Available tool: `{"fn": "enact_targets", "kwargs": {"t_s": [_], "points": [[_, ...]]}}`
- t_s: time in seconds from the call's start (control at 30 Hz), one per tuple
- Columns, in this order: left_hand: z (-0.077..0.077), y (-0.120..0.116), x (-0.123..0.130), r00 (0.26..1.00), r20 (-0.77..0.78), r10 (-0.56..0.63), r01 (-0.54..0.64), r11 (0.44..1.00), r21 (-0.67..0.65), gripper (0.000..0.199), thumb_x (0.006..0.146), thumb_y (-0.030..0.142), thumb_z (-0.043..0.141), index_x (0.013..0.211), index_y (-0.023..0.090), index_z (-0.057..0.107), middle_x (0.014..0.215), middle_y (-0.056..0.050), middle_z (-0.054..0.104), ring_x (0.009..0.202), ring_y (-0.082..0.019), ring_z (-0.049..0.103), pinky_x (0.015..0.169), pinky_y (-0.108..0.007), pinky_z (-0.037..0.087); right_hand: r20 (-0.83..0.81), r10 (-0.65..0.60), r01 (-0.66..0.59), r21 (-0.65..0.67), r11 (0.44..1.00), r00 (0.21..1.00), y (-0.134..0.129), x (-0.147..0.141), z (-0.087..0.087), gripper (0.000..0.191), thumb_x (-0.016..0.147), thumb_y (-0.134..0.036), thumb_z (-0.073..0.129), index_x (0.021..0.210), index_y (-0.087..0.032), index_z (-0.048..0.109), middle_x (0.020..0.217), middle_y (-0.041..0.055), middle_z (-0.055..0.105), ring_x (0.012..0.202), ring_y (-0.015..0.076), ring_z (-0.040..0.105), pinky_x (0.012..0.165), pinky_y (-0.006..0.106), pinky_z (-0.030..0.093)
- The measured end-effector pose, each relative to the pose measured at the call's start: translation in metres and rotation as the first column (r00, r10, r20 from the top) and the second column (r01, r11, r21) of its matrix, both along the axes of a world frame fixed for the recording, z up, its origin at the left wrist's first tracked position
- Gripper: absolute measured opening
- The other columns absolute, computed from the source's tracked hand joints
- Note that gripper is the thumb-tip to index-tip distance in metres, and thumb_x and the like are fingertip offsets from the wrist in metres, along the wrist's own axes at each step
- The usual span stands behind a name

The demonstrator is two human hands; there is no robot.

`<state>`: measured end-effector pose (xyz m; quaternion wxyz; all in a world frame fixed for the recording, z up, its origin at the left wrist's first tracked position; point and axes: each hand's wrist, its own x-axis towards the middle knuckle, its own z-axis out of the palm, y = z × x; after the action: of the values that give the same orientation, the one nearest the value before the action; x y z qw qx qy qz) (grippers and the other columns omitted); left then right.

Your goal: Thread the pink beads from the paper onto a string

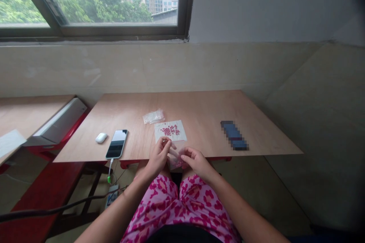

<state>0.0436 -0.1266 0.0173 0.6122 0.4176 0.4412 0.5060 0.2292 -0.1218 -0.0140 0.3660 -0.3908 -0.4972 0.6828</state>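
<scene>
My left hand [158, 158] and my right hand [195, 162] meet just over the near edge of the plywood table, and their fingers pinch the top of a small clear plastic bag [176, 162]. A few pink beads lie at the bottom of the bag, partly hidden by my fingers. Just beyond my hands, a white sheet of paper [174, 138] carries a cluster of several small pink beads [170, 130]. A crumpled clear plastic bag [153, 116] lies behind the sheet.
The plywood table [199, 106] holds a smartphone [116, 144] with a white cable, a white earbud case [101, 138] and a pixelated dark blue object [234, 135]. A second table with a white box [58, 123] stands left. A power strip [112, 196] sits below.
</scene>
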Motion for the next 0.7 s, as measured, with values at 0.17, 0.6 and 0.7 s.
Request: {"fn": "enact_targets", "kwargs": {"t_s": [0.17, 0.6, 0.7], "points": [[-0.01, 0.003, -0.01, 0.993, -0.085, 0.078, -0.075, 0.996, 0.042, 0.048, 0.096, 0.062, 0.056, 0.123, 0.023, 0.046, 0.101, -0.006, 0.06, 0.096, -0.022, 0.066, 0.059, -0.03, 0.062, -0.03, -0.344, 0.342, -0.054, 0.938, 0.938, 0.061, 0.03, 0.02, 0.034, 0.075, -0.035, 0.078, 0.102, -0.016, 0.072, 0.087, 0.0068, 0.074, 0.063, 0.0136, 0.065, 0.05, 0.02, 0.047], [-0.011, 0.018, -0.043, 0.654, -0.722, 0.225, 0.101, 0.92, 0.379, 0.024, 0.103, 0.038, 0.05, 0.095, 0.021, 0.064, 0.091, -0.005, 0.066, 0.083, -0.019, 0.065, 0.071, -0.03, 0.054, 0.669, -0.484, 0.238, 0.429, 0.871, 0.564, 0.145, 0.109, -0.015, 0.048, 0.086, -0.03, 0.065, 0.128, -0.008, 0.069, 0.127, 0.0222, 0.069, 0.118, 0.0336, 0.067, 0.102, 0.043, 0.052], [-0.009, 0.044, -0.061, 0.524, -0.798, 0.297, 0.131, 0.898, 0.42, 0.022, 0.103, 0.035, 0.05, 0.096, 0.021, 0.066, 0.097, -0.006, 0.068, 0.085, -0.02, 0.067, 0.074, -0.031, 0.055, 0.622, -0.425, 0.121, 0.47, 0.874, 0.658, 0.106, 0.103, -0.041, 0.04, 0.086, -0.033, 0.064, 0.12, -0.013, 0.072, 0.127, 0.0179, 0.069, 0.115, 0.0309, 0.067, 0.103, 0.043, 0.052]]}}
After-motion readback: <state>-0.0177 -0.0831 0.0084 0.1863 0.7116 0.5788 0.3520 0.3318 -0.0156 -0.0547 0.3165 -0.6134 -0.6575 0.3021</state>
